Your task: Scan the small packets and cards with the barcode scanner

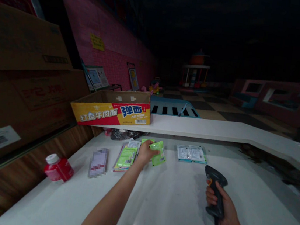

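My left hand (pixel 145 153) is closed on a bright green packet (pixel 158 154) above the white counter. Just left of it lies a stack of flat packets (pixel 127 156), with green and white ones on top. My right hand (pixel 220 200) grips a black handheld barcode scanner (pixel 217 191) by its handle, one finger near the orange trigger. The scanner's cord runs down toward the bottom edge. Farther back, between the two hands, white and teal packets (pixel 192 154) lie flat.
A red bottle with a white cap (pixel 59 168) and a blurred pale card (pixel 98 162) lie at left. A yellow and red noodle carton (pixel 113 111) stands on the raised white ledge (pixel 206 128). Large cardboard boxes (pixel 24 72) are stacked at far left.
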{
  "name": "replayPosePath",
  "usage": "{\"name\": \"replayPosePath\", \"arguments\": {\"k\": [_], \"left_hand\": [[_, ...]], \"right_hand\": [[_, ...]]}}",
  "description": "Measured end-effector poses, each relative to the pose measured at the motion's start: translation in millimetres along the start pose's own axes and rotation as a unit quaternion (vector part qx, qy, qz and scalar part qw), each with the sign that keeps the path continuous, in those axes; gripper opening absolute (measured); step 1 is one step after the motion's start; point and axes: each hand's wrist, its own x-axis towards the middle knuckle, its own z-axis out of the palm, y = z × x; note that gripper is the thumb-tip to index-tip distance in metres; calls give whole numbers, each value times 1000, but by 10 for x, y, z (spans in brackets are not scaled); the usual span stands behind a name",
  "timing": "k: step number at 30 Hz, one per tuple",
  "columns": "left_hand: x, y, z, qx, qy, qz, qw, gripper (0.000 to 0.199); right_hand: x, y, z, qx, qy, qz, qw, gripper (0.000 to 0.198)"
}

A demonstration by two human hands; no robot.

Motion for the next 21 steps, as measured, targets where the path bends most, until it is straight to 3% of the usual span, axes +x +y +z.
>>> {"name": "replayPosePath", "arguments": {"k": [3, 6, 10, 14, 21], "left_hand": [[-294, -192, 283, -211, -14, -54, 976, 33], [-516, -368, 499, -295, 17, -59, 954, 35], [-634, -523, 605, -208, 97, -36, 973, 32], [-635, -604, 605, -146, 84, -19, 986, 29], [-631, -646, 628, -148, 72, -13, 986, 30]], "right_hand": [[-13, 31, -10, -25, 2, -7, 1000, 33], [-22, 65, -2, -53, 7, -22, 998, 37], [-41, 101, 76, -129, 25, -46, 990, 40], [-147, 180, 227, -252, 28, -40, 966, 37], [-483, 326, 396, -472, -49, 12, 880, 41]]}}
